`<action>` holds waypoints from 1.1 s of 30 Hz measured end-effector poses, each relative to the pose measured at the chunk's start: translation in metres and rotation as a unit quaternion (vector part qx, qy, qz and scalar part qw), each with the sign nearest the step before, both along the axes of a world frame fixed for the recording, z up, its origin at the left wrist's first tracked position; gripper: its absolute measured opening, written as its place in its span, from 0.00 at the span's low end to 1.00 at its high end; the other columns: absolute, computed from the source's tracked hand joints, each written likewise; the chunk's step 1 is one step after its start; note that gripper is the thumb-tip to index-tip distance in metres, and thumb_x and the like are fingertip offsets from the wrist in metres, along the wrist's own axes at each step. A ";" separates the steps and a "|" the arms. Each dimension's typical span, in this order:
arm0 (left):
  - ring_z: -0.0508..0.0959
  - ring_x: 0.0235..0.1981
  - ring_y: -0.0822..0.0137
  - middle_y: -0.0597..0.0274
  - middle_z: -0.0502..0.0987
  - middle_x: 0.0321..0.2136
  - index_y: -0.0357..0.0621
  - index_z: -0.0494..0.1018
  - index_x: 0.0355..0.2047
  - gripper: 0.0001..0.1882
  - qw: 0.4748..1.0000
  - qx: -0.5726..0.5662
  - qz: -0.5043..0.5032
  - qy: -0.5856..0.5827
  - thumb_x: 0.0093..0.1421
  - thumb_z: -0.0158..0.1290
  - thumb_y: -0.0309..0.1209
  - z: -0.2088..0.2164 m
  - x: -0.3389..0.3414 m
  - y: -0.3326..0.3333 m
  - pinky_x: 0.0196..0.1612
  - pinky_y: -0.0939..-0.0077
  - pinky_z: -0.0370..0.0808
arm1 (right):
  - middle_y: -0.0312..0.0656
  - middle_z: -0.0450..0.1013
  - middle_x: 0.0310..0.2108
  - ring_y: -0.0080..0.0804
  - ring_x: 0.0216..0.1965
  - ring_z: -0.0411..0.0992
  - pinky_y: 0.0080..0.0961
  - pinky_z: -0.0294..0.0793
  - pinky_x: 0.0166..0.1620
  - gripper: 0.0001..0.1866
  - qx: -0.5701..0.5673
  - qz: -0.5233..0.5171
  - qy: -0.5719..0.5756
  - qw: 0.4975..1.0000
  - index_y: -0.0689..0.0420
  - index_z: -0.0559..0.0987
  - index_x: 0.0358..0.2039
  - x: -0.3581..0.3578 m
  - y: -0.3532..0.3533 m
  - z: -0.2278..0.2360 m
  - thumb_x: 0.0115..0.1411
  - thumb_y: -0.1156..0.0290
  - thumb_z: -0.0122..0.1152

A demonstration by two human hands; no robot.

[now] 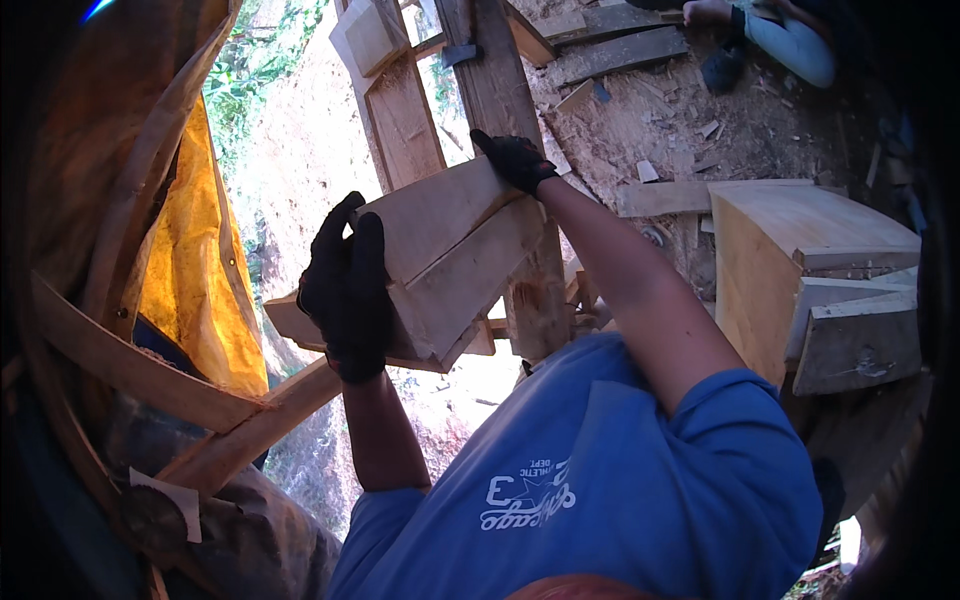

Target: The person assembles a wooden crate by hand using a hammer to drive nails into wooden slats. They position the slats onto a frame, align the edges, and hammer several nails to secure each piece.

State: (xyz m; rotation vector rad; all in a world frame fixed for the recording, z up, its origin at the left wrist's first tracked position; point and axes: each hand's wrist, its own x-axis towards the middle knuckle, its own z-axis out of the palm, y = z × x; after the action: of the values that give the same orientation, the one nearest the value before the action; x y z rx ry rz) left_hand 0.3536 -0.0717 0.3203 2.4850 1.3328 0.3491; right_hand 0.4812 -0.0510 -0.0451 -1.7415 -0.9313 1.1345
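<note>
A pale wooden board [435, 220] is held between my two black-gloved hands. My left hand [348, 285] grips its left end, with fingers and thumb closed about the edge. At the far right end, my right hand [515, 162] has its fingers around the corner. Directly under that board lies another thick wooden piece [470, 270], a narrow dark gap running between the two. Both rest over an upright-looking timber beam [535, 300] and a second plank [410, 130] that stretch away from me. The undersides of the boards are hidden.
Stacked pale boards [760, 270] stand at my right. A wooden block [370, 40] sits on the far plank. Yellow tarp [200, 290] hangs at left beside slanted wooden bars [260, 420]. At far right shows another person's hand [708, 12], near wood scraps on the ground.
</note>
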 end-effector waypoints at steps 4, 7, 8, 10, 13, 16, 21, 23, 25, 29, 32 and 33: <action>0.82 0.38 0.76 0.59 0.87 0.36 0.41 0.82 0.57 0.22 0.999 -0.014 -0.005 -0.045 0.68 0.65 0.40 -0.003 0.001 0.001 0.43 0.75 0.78 | 0.56 0.83 0.45 0.59 0.46 0.81 0.51 0.77 0.54 0.29 0.028 -0.019 -0.081 0.996 0.60 0.77 0.58 -0.007 -0.009 0.011 0.80 0.52 0.31; 0.82 0.37 0.77 0.60 0.87 0.36 0.42 0.82 0.57 0.22 0.998 -0.015 -0.003 -0.058 0.67 0.65 0.39 -0.008 -0.001 0.002 0.42 0.76 0.78 | 0.55 0.83 0.40 0.57 0.42 0.82 0.52 0.79 0.49 0.23 0.074 -0.029 -0.165 0.983 0.55 0.70 0.65 -0.014 -0.005 -0.008 0.79 0.59 0.36; 0.81 0.37 0.77 0.60 0.87 0.35 0.42 0.82 0.57 0.22 0.998 -0.024 0.008 -0.050 0.67 0.65 0.39 -0.005 0.001 0.000 0.41 0.76 0.78 | 0.54 0.83 0.40 0.57 0.41 0.83 0.52 0.79 0.48 0.23 0.077 -0.026 -0.182 0.980 0.54 0.69 0.66 -0.016 -0.001 -0.022 0.79 0.61 0.37; 0.81 0.36 0.78 0.61 0.86 0.35 0.41 0.81 0.57 0.21 0.999 -0.021 0.006 -0.041 0.67 0.65 0.38 -0.007 -0.001 0.001 0.41 0.77 0.77 | 0.54 0.83 0.40 0.56 0.41 0.83 0.52 0.79 0.48 0.22 0.067 -0.012 -0.206 0.976 0.53 0.68 0.67 -0.016 0.005 -0.032 0.78 0.62 0.38; 0.79 0.35 0.79 0.62 0.86 0.35 0.40 0.81 0.57 0.21 0.999 -0.011 -0.009 -0.041 0.68 0.65 0.37 -0.008 -0.003 0.001 0.40 0.79 0.76 | 0.53 0.83 0.41 0.56 0.41 0.83 0.52 0.79 0.48 0.21 0.068 0.009 -0.189 0.980 0.53 0.69 0.65 -0.015 0.004 -0.032 0.77 0.64 0.38; 0.78 0.34 0.80 0.62 0.86 0.34 0.40 0.81 0.57 0.21 0.997 -0.042 -0.002 -0.066 0.68 0.64 0.36 -0.005 0.001 -0.001 0.40 0.80 0.76 | 0.54 0.83 0.42 0.56 0.42 0.83 0.53 0.79 0.47 0.20 0.082 0.007 -0.178 0.981 0.54 0.69 0.64 -0.013 0.001 -0.030 0.77 0.65 0.38; 0.78 0.34 0.80 0.63 0.85 0.34 0.40 0.81 0.57 0.21 0.996 -0.053 -0.003 -0.077 0.68 0.65 0.36 -0.004 0.005 0.000 0.40 0.80 0.76 | 0.55 0.82 0.41 0.55 0.42 0.83 0.53 0.79 0.47 0.20 0.073 0.005 -0.160 0.984 0.53 0.69 0.64 -0.008 -0.002 -0.021 0.76 0.66 0.39; 0.78 0.34 0.80 0.64 0.85 0.33 0.40 0.81 0.57 0.21 0.995 -0.061 0.017 -0.076 0.68 0.65 0.36 -0.003 0.007 -0.001 0.40 0.80 0.75 | 0.56 0.82 0.41 0.56 0.42 0.83 0.52 0.79 0.47 0.21 0.071 0.008 -0.149 0.986 0.53 0.68 0.65 -0.007 -0.003 -0.015 0.76 0.66 0.39; 0.78 0.34 0.80 0.64 0.85 0.33 0.40 0.81 0.57 0.20 0.993 -0.071 0.031 -0.086 0.68 0.65 0.36 -0.003 0.010 -0.003 0.40 0.81 0.75 | 0.56 0.82 0.40 0.56 0.42 0.83 0.52 0.79 0.47 0.22 0.086 0.006 -0.151 0.985 0.53 0.66 0.68 -0.008 -0.001 -0.017 0.76 0.66 0.39; 0.77 0.34 0.81 0.66 0.85 0.33 0.41 0.81 0.57 0.21 0.994 -0.059 0.040 -0.079 0.68 0.65 0.36 -0.007 0.001 -0.001 0.38 0.81 0.75 | 0.61 0.80 0.48 0.61 0.54 0.77 0.51 0.69 0.62 0.40 0.017 -0.019 0.007 1.000 0.60 0.82 0.49 -0.002 -0.004 0.007 0.75 0.37 0.29; 0.76 0.32 0.81 0.67 0.84 0.33 0.42 0.81 0.57 0.21 0.999 0.013 0.001 -0.047 0.67 0.66 0.37 -0.012 -0.004 0.000 0.37 0.82 0.74 | 0.61 0.80 0.51 0.61 0.56 0.76 0.51 0.67 0.65 0.44 -0.010 -0.011 0.037 0.999 0.61 0.84 0.47 -0.001 -0.005 0.015 0.77 0.35 0.28; 0.76 0.32 0.81 0.67 0.84 0.33 0.42 0.81 0.57 0.21 0.999 0.009 0.004 -0.044 0.67 0.66 0.37 -0.011 -0.002 0.000 0.37 0.82 0.74 | 0.59 0.80 0.50 0.58 0.55 0.78 0.49 0.71 0.62 0.35 0.003 -0.018 0.008 1.000 0.59 0.84 0.48 -0.002 -0.004 0.009 0.76 0.44 0.34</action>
State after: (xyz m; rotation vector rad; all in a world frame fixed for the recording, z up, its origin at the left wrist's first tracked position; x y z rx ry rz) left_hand 0.3514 -0.0718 0.3090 2.4493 1.3098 0.4686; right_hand 0.4792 -0.0546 -0.0356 -1.7358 -0.8895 1.1199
